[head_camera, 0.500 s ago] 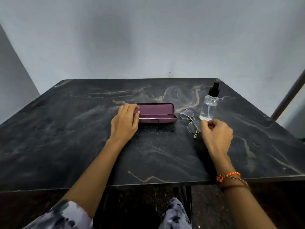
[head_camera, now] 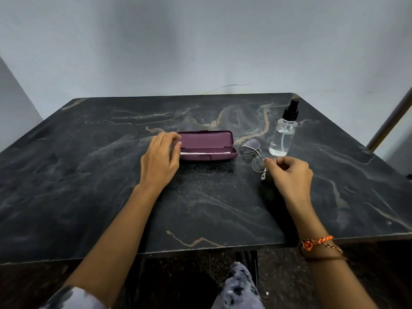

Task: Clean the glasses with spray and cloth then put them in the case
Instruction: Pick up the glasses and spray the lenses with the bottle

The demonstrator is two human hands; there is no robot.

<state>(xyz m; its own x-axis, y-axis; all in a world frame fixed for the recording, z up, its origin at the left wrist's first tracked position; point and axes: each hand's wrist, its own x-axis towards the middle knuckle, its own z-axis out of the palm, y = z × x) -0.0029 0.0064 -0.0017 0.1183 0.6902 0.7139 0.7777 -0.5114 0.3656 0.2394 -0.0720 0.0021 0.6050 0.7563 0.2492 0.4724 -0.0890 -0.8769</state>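
Your left hand (head_camera: 161, 160) curls loosely at the left end of the open case (head_camera: 206, 145) on the table (head_camera: 89, 186), holding nothing. Your right hand (head_camera: 289, 175) pinches the near side of the glasses (head_camera: 256, 156), which lie between case and spray (head_camera: 282, 134).

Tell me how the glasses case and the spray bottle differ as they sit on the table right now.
The glasses case is opaque maroon; the spray bottle is clear with a black nozzle. The case lies flat and low, while the bottle stands upright. The case is open, with a pale strip showing inside; the bottle is closed by its sprayer. The left hand is at the case's end; no hand touches the bottle. Both rest on the dark marble table.
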